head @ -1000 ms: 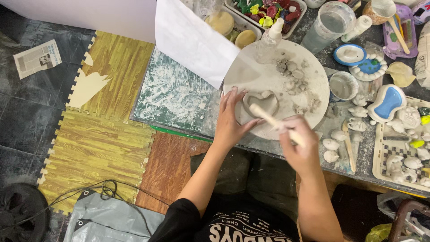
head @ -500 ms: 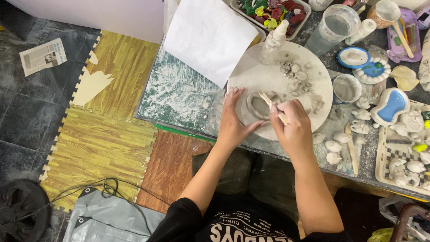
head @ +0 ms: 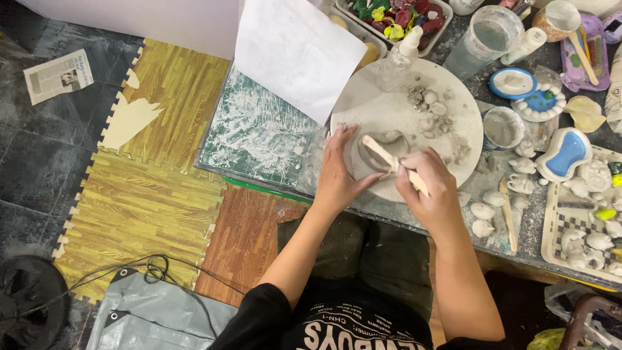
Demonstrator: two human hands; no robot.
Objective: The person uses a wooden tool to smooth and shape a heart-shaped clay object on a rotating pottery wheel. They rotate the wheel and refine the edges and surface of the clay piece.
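On a round, chalky white board (head: 389,107) at the near edge of the cluttered, dusty desk (head: 259,136) sits a small grey bowl-shaped lump of wet clay (head: 378,150). The left hand (head: 340,172) cups its rim, fingers spread wide. The right hand (head: 431,194) has its fingers wrapped tight around a pale flat wooden stick (head: 392,162), whose tip lies inside the clay.

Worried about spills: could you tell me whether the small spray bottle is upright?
Upright: the spray bottle stands on the round board, nozzle up.
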